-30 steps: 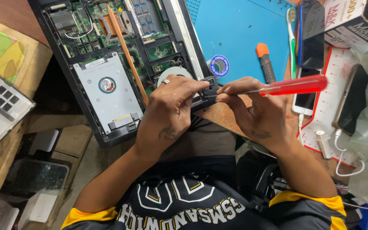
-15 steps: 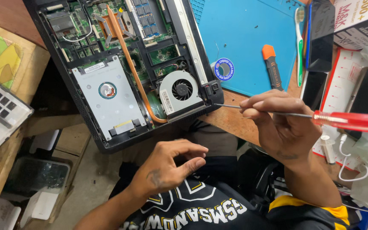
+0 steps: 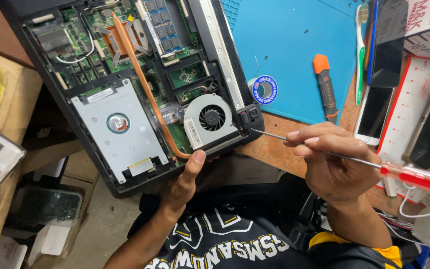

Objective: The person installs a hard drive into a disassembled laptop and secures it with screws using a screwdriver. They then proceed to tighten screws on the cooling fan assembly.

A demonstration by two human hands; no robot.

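Opened laptop [image 3: 125, 89], bottom cover off, lies tilted with its near corner overhanging the workbench edge toward the person's lap. Cooling fan [image 3: 211, 118] sits at the near right corner; copper heat pipe [image 3: 143, 84] runs diagonally from the upper board down to the near edge beside the fan. Silver hard drive [image 3: 118, 127] fills the bay left of the pipe.

Left hand [image 3: 182, 182] grips the near edge of the chassis from below, thumb laid over the rim just under the fan; the other fingers are hidden beneath the case.

Right hand [image 3: 332, 164] pinches the metal shaft of a red-handled screwdriver [image 3: 354, 158], fingers closed on it. Tip meets the laptop's right corner, just beside the fan housing. Handle runs off to the right.

Right of the laptop: blue work mat [image 3: 294, 50], mostly open. On it a round blue-and-white tape roll [image 3: 264, 89] near the chassis edge and an orange-capped tool [image 3: 324, 84]. Phones [image 3: 374, 112] crowd the mat's right border.
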